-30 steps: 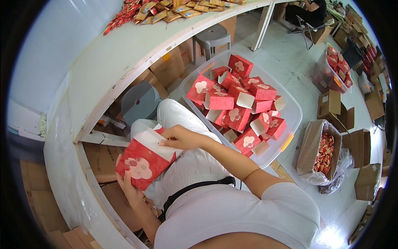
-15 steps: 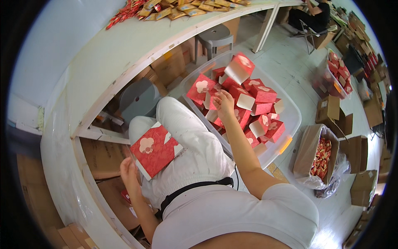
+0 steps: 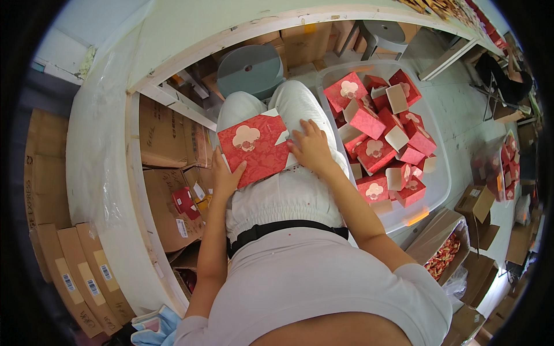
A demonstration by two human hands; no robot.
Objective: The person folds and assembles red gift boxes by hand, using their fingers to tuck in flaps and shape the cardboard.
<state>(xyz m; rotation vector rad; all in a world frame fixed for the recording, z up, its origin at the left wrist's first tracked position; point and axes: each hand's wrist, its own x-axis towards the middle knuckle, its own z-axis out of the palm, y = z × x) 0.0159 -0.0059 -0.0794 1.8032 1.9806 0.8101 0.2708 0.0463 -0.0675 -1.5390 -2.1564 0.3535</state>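
A flat red carton (image 3: pixel 259 151) with a pale flower-shaped patch and white flaps lies across my lap. My left hand (image 3: pixel 225 177) grips its lower left edge, the thumb on top and the other fingers hidden beneath. At the carton's right edge, my right hand (image 3: pixel 313 145) rests with its fingers spread, the fingertips by the white flaps and the trouser leg. To the right stands a clear plastic tub (image 3: pixel 443 164), heaped with folded red boxes (image 3: pixel 375 151), several of them with open ends.
A white-edged table (image 3: pixel 231 36) curves past my knees, with grey stools (image 3: pixel 251 70) and cardboard cartons (image 3: pixel 167 135) under it. An open carton of small red-gold packets (image 3: pixel 443 256) stands beyond the tub. Another tub of red boxes (image 3: pixel 508 164) and a seated person (image 3: pixel 505 78) are farther right.
My right hand has come back from the tub to the flat carton's right edge. My left hand has taken hold of its left edge. The whole view has turned leftward.
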